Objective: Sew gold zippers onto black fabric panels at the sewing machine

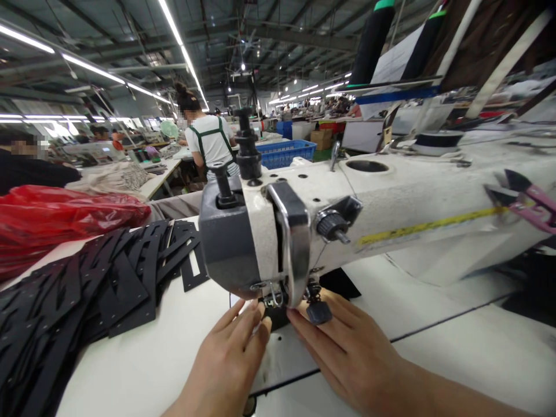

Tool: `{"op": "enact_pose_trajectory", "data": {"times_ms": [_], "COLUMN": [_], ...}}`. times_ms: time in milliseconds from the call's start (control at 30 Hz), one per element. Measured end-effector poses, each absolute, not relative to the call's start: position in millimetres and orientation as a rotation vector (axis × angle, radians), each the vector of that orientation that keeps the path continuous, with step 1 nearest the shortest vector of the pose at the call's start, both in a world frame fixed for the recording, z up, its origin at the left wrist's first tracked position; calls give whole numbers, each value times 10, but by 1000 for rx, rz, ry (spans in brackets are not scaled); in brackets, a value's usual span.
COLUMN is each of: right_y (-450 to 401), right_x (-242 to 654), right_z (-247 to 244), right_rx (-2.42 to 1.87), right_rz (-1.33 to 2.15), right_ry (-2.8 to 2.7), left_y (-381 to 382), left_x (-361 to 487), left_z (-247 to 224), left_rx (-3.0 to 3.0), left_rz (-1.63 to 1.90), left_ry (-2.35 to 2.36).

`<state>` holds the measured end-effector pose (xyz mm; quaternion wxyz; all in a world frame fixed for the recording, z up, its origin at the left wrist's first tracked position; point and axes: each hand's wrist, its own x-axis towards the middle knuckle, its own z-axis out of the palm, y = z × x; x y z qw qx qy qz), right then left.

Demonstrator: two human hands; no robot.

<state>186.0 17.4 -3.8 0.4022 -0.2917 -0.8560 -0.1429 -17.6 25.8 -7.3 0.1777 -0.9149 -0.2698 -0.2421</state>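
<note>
In the head view a sewing machine head stands over a pale work table. Under its presser foot lies a black, flat piece of material, partly hidden by my fingers and the machine. My left hand rests at the left of the needle area, its slightly bent fingers touching the piece. On the other side, my right hand lies with its fingers stretched out flat beside the foot. A small dark guide plate hangs over the right fingers. Behind them a black corner of material shows.
Many black cut pieces lie overlapped at the left, by a red plastic bag. Pink-handled snips are by the machine arm at right. Black thread cones stand above. Beyond are a blue crate and a co-worker.
</note>
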Motion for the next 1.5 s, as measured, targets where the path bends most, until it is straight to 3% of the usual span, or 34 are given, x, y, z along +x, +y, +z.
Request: {"op": "enact_pose_trajectory", "data": {"times_ms": [600,1367,1500], "right_y": [322,345,368], "right_x": [1773,1820,2070], "right_z": [-68,-122,-120], "right_rx": [-807,-886,-1200], "right_rz": [-58,-4,-244], "right_ry": [-2259,-2318,-2255], "left_y": [297,383,311], "left_x": [-141,-176,-177], "left_z": [-88,-97,-34], "left_rx": [-2672,-2649,-2636], "left_rz": [-742,-791,-815], "left_ry": [-943,-957,-991]}}
